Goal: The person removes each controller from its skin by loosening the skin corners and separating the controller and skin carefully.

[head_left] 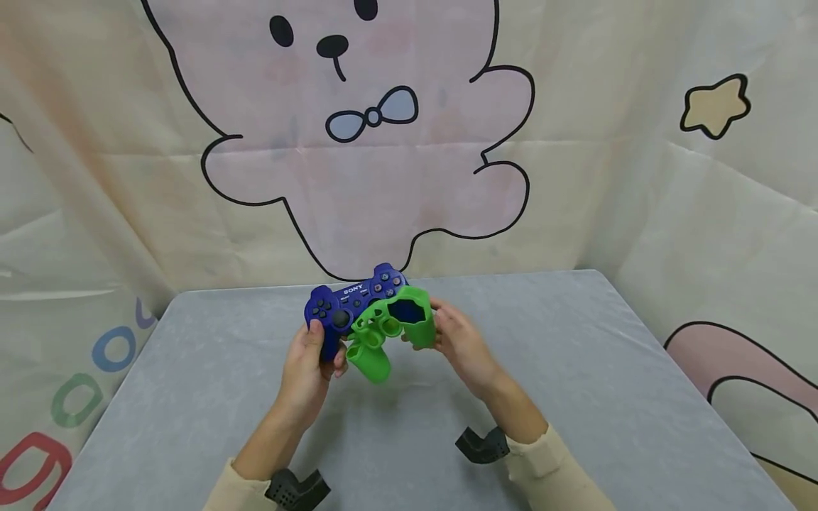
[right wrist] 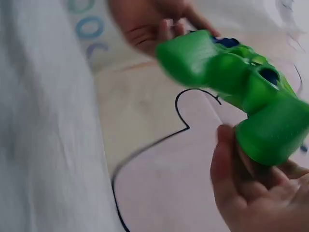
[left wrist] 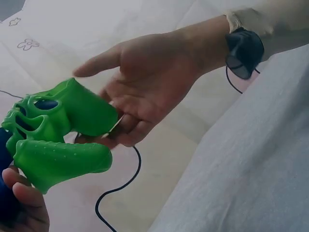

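My left hand point(head_left: 300, 376) grips the left handle of a blue Sony game controller point(head_left: 363, 294), thumb on the front and fingers behind. A green silicone controller cover point(head_left: 371, 362) hangs against the controller's lower right side. Its round openings show, and both hollow handle sleeves point toward me. My right hand point(head_left: 469, 351) holds the cover at its right handle sleeve, fingers behind it. In the left wrist view blue shows through holes of the cover point(left wrist: 91, 108). From the right wrist view, the cover point(right wrist: 273, 128) has my right fingertips at its sleeve.
Both things are held up over a grey cloth-covered table point(head_left: 192, 397). Behind it hangs a curtain point(head_left: 415, 177) printed with a cartoon bear. Black camera mounts point(head_left: 297, 490) sit on both wrists. A thin dark cable point(left wrist: 116, 188) shows in the left wrist view.
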Motion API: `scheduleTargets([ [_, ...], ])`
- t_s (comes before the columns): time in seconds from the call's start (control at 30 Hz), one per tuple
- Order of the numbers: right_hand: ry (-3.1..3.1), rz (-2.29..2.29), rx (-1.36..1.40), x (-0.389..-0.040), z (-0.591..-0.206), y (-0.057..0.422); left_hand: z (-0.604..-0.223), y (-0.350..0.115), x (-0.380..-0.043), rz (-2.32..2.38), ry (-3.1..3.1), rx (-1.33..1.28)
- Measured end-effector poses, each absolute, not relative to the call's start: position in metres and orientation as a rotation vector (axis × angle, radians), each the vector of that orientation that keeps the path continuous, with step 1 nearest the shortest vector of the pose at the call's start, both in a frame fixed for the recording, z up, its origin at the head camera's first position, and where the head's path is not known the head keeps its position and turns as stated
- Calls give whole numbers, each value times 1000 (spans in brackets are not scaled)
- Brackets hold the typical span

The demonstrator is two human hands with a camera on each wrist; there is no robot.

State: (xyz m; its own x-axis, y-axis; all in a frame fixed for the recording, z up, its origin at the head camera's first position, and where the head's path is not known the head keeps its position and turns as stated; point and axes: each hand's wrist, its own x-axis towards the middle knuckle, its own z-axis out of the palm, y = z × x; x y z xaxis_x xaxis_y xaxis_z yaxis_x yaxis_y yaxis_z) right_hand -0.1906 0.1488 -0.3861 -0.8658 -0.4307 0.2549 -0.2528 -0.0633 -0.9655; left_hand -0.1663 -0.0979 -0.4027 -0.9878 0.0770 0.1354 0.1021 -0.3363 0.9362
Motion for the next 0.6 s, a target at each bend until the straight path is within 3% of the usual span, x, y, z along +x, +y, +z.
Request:
scheduleTargets([
  [0.17,2473,-1857,-855,-186,-389,142,-402,-98,-166,-2569,-1718,-216],
  [0.6,2109,-2035,-856,-189,-389,144,-402,-102,-167,-2569,-1935,-267],
])
